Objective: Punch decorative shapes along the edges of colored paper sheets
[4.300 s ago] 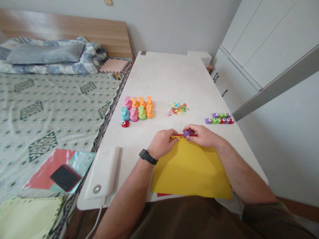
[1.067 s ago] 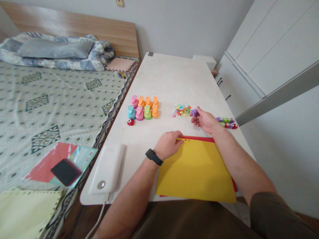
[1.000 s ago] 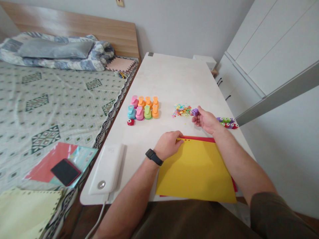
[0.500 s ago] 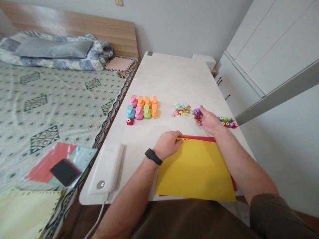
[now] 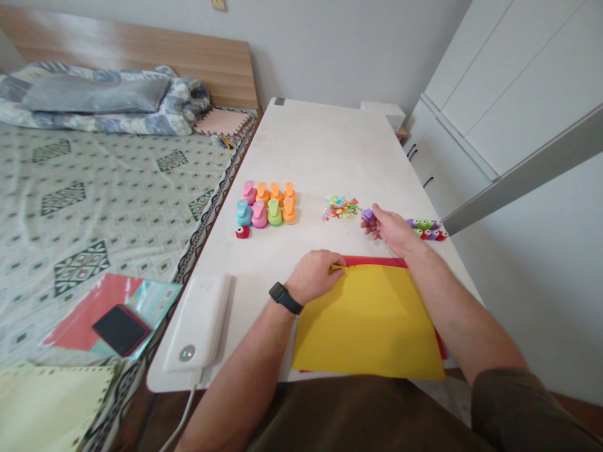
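**Yellow sheet (image 5: 370, 323) and purple punch (image 5: 368, 215), one to each hand**

Nearest: the yellow sheet is lying on the white table (image 5: 325, 144), a red sheet (image 5: 377, 261) showing from beneath along its far edge and right side.

Left hand (image 5: 315, 275), black watch (image 5: 285, 297) at the wrist: thumb and fingers are closing together on the yellow sheet's far-left edge; whether they are also touching the red sheet cannot be told.

Right hand (image 5: 392, 231): thumb and fingers are clamping the purple punch, the lower fingers curling loosely. The punch is sitting just right of multicoloured paper cutouts (image 5: 340, 208).

Right of this hand, small punches (image 5: 433, 235) are standing grouped.

Left: a small red punch (image 5: 242, 232) is standing before two rows of larger punches (image 5: 274, 217).
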`<action>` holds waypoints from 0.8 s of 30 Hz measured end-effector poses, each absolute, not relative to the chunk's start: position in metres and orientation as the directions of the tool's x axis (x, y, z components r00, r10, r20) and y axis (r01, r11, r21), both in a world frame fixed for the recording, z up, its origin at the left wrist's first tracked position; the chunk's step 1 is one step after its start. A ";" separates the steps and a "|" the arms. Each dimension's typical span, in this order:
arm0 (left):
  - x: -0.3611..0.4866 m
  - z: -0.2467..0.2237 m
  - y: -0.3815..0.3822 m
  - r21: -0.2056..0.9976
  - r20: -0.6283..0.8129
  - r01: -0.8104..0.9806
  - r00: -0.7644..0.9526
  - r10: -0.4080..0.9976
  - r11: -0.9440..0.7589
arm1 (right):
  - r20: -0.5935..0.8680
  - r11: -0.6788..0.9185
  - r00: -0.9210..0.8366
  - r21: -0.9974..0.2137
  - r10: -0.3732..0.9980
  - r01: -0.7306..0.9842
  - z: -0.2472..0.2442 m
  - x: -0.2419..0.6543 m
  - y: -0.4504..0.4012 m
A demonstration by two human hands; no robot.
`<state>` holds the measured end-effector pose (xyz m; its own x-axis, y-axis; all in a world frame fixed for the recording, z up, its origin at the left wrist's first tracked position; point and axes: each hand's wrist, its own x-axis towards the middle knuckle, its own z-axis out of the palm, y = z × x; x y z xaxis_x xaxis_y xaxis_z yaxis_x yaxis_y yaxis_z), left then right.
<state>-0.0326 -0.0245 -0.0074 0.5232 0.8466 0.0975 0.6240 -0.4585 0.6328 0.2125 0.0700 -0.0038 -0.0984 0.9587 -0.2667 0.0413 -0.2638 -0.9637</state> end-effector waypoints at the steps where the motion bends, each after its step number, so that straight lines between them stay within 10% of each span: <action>1: -0.032 -0.007 -0.025 0.631 0.094 0.626 0.523 0.847 -0.457 | -0.278 -0.275 -0.107 -0.961 0.955 0.042 -0.004 0.212 0.070; 24: -0.032 -0.008 -0.024 0.604 0.103 0.643 0.524 0.845 -0.472 | -0.420 -0.442 -0.193 -0.893 0.887 -0.084 0.012 0.203 0.064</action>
<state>-0.0323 -0.0243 -0.0082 0.5240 0.8455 0.1031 0.6425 -0.4718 0.6038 0.2033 0.0636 0.0124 -0.1932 0.8867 -0.4201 -0.0841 -0.4416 -0.8933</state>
